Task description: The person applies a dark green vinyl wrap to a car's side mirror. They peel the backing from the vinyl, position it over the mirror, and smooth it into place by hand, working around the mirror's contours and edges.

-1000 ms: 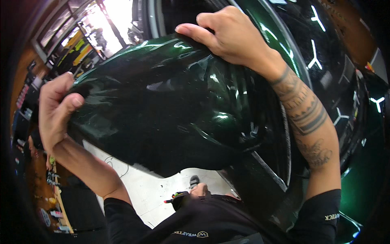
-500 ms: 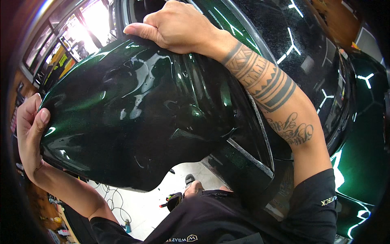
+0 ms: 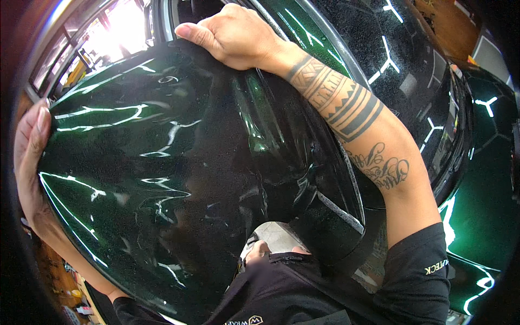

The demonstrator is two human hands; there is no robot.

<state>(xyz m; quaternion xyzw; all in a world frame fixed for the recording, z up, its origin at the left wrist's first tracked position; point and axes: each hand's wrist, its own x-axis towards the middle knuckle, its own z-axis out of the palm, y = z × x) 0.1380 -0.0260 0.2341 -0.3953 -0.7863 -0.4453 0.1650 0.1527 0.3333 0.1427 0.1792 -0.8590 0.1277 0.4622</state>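
Observation:
A large, glossy dark green film sheet point(image 3: 146, 157) spreads across the view in front of me, bulging and wrinkled, with bright light streaks on it. My left hand point(image 3: 31, 141) grips its left edge, thumb on the near face and fingers behind. At the top, my right hand point(image 3: 235, 38) is closed on the sheet's upper edge, thumb pointing left. Folds run down from below the right hand. On its right side the sheet lies against a car part with a grey edge strip point(image 3: 341, 214); where it is attached I cannot tell.
Dark car glass point(image 3: 390, 59) and a glossy green body panel point(image 3: 490, 179) stand at the right, beyond my right arm. Below the sheet, a piece of pale floor point(image 3: 281, 235) and my foot show. Shelving with small items lines the lower left; a bright opening is at upper left.
My left hand has moved slightly left and up, pulling the sheet wider. The sheet now looks smoother and hangs lower, covering much of the floor. My right hand has barely shifted.

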